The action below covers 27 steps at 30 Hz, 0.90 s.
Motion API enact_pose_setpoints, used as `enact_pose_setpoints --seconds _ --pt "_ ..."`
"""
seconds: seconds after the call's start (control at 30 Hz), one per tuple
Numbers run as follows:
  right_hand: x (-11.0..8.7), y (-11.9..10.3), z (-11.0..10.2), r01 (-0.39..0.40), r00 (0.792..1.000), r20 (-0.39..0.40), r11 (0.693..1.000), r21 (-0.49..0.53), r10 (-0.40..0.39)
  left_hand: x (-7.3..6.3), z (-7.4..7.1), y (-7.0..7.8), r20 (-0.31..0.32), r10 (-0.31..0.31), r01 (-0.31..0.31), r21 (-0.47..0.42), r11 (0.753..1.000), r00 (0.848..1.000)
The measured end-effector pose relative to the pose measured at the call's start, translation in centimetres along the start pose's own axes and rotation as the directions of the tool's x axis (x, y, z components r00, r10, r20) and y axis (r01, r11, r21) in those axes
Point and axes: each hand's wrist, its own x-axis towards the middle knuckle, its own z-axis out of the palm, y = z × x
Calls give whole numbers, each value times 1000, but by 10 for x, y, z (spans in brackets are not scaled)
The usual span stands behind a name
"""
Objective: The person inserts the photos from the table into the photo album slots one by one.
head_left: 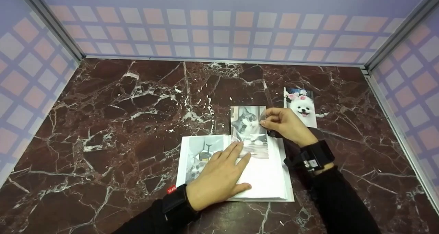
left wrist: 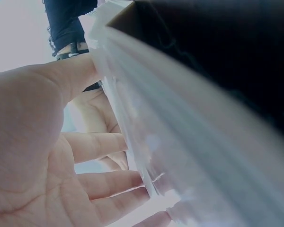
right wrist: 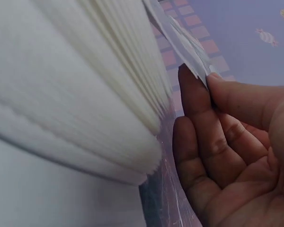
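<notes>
An open photo album (head_left: 260, 182) lies on the table, with a cat photo (head_left: 202, 150) in its left page. Partly inside the sleeve of the right page is a second photo (head_left: 248, 120), of a grey and white cat; its upper part sticks out past the album's top edge. My right hand (head_left: 288, 126) pinches this photo's right edge between thumb and forefinger, as the right wrist view also shows. My left hand (head_left: 219, 175) rests with spread, straight fingers across the album's middle, fingertips on the clear sleeve near the photo's lower left.
To the right of the album, behind my right hand, lies a photo of a white dog (head_left: 303, 107) with flowers on its head. The dark red marbled table (head_left: 137, 151) is bounded by checkered panels (head_left: 223, 31) at the back and sides.
</notes>
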Motion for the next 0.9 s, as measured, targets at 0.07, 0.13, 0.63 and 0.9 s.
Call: enact_pose_setpoints --seconds 0.07,0.13,0.63,0.9 --pt "0 0 0 0 1000 19 1000 6 0 0 0 0 4 3 -3 8 1000 1000" --pt "0 0 1 -2 1000 31 1000 12 2 0 0 1 7 7 -7 15 1000 1000" --pt "0 1 4 90 996 3 996 13 -90 -1 0 1 -5 21 -21 28 999 1000" --pt "2 3 3 100 994 44 995 -18 -99 -2 0 0 -14 29 -29 34 999 999"
